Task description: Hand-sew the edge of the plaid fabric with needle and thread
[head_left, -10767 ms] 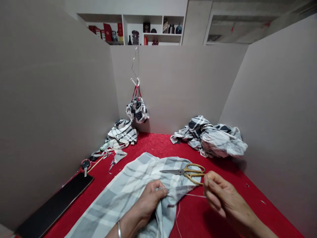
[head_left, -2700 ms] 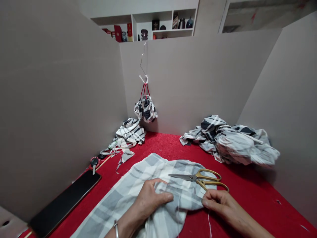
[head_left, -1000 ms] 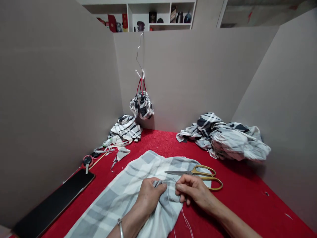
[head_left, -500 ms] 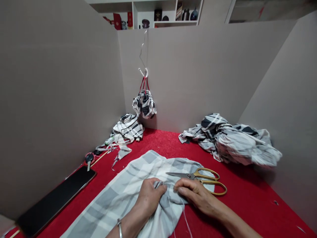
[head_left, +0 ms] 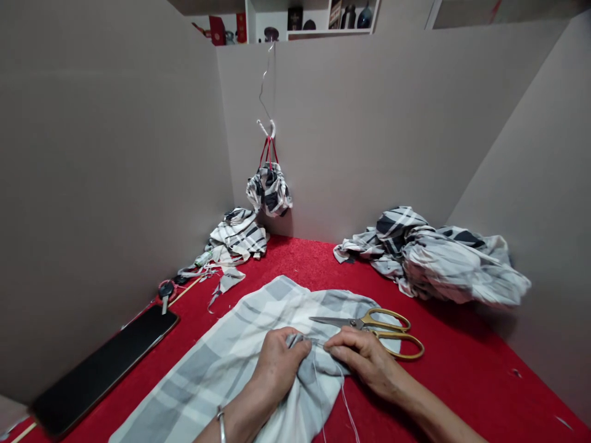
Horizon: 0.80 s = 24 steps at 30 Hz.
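- A black, flat, rectangular device (head_left: 106,369) lies near left on the red fabric-covered desk (head_left: 462,375).
- The left hand (head_left: 279,363) grasps the grey-and-white checked woven cloth (head_left: 217,357), spread at near middle.
- The right hand (head_left: 362,355) touches this cloth, grip pinched; on what, I cannot tell.
- Gold-handled steel scissors (head_left: 354,323) lie on the cloth, just beyond.

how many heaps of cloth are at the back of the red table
2. The left heap sits at the back left, beside the hanging bag; the right heap is at the back right, near the right wall. Any behind them would be hidden.
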Each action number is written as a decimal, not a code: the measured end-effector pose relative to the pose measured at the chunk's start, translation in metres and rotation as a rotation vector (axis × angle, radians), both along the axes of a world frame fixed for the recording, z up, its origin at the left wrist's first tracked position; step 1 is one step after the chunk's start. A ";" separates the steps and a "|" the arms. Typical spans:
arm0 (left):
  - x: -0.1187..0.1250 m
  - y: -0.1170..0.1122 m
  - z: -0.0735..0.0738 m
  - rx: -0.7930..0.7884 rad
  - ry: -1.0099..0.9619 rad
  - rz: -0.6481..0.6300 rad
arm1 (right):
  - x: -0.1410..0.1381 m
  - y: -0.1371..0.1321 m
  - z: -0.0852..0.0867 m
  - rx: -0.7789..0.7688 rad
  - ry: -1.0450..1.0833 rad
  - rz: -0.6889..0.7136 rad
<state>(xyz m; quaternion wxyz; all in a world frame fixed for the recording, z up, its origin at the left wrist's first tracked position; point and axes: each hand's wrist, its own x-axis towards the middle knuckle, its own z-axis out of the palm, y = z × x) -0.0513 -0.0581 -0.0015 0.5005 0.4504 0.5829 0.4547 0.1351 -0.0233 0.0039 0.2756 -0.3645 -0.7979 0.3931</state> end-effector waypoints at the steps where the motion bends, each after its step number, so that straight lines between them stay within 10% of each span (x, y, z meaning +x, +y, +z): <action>1: 0.000 0.000 0.000 0.002 -0.001 -0.003 | 0.000 0.000 0.001 0.002 -0.003 0.001; 24: 0.000 -0.001 0.002 0.000 -0.009 -0.017 | 0.001 0.002 -0.003 0.006 0.012 0.013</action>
